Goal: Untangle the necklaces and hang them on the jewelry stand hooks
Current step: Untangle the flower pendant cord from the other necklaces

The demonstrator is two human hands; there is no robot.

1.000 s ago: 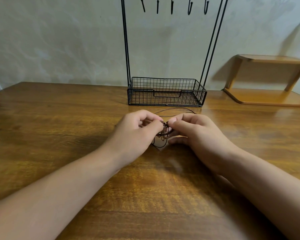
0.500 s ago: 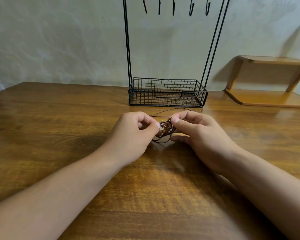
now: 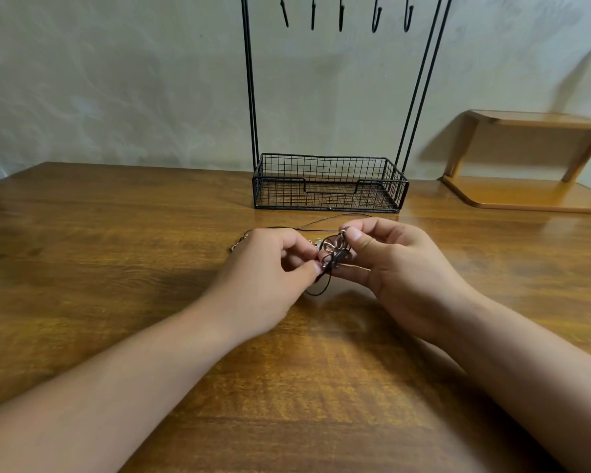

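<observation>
A knot of tangled necklaces (image 3: 335,254), dark cords with coppery metal parts, is held just above the wooden table (image 3: 116,268). My left hand (image 3: 270,278) pinches its left side and my right hand (image 3: 400,268) pinches its right side. A thin dark cord (image 3: 321,222) trails back over the table behind my hands, and a small clasp end (image 3: 234,246) lies left of my left hand. The black wire jewelry stand (image 3: 328,182) rises behind, its basket base on the table and several bare hooks (image 3: 342,15) at the top edge of the view.
A low wooden shelf (image 3: 526,158) sits at the back right against the pale wall. The table stretches wide to the left and toward me, with my forearms crossing the near part.
My hands have drawn slightly apart and the knot has loosened, showing more coppery parts. A clasp end and more cord now show left of and behind my hands.
</observation>
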